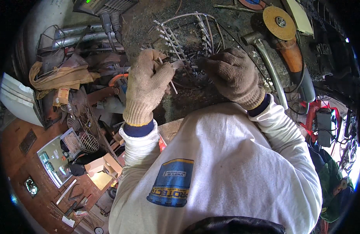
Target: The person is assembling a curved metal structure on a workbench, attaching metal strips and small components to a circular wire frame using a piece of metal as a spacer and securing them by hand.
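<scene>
Grey steel wire frame with short welded cross-pieces [187,43], lying on a dark, sooty tabletop [148,23] just above both hands; lower end hidden behind the gloves, outline hard to follow against the black surface. Left hand in a beige knitted glove [146,84], fingers curled shut around a thin short metal rod [173,86] whose tip pokes out below the grip. Right hand in a darker, soiled knitted glove [232,74], fingers bent down onto the frame's near end; cannot tell whether closed on a wire or merely pressing. Fingertips of both hands mostly hidden. Angle grinder with an orange body and tan disc [285,35] resting to the right, near the frame. Curved grey metal bar [271,74] just beside the right wrist. Cluttered floor at left, blurred by the lens edge.
</scene>
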The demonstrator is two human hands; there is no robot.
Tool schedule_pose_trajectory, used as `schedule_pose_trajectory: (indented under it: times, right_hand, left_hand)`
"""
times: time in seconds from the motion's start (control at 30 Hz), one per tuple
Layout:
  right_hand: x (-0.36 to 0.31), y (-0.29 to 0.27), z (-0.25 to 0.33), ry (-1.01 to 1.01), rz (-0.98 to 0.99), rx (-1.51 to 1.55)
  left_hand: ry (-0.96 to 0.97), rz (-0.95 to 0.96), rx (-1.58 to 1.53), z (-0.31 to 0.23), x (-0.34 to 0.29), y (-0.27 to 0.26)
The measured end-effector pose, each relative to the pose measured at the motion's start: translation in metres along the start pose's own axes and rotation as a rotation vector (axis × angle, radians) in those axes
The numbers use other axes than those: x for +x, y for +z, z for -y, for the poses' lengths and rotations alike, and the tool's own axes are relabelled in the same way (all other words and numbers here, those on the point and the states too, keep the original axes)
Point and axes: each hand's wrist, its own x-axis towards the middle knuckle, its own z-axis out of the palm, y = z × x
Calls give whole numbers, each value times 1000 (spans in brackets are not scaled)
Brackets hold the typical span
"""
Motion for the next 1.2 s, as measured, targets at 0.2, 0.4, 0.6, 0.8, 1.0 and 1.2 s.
schedule_pose_trajectory:
  times: [0.2, 0.4, 0.6, 0.8, 1.0, 1.2]
  right_hand:
    - [7, 6, -4, -66, 63, -55]
    - [14, 16, -12, -139, 56, -93]
    - [17, 16, -13, -182, 38, -140]
    - [17, 9, -13, -221, 108, -114]
    - [18, 13, -9, -199, 93, -167]
    - [22, 5, -8, -254, 80, -263]
  left_hand:
    - [-66, 7, -8, -3, 1, 0]
    - [-16, -18, 24, 0, 0, 1]
    - [33, -28, 55, 9, 3, 1]
    - [-61, -15, 8, -3, -1, 1]
    - [26, -26, 85, 8, 3, 1]
    - [91, -27, 149, 12, 4, 0]
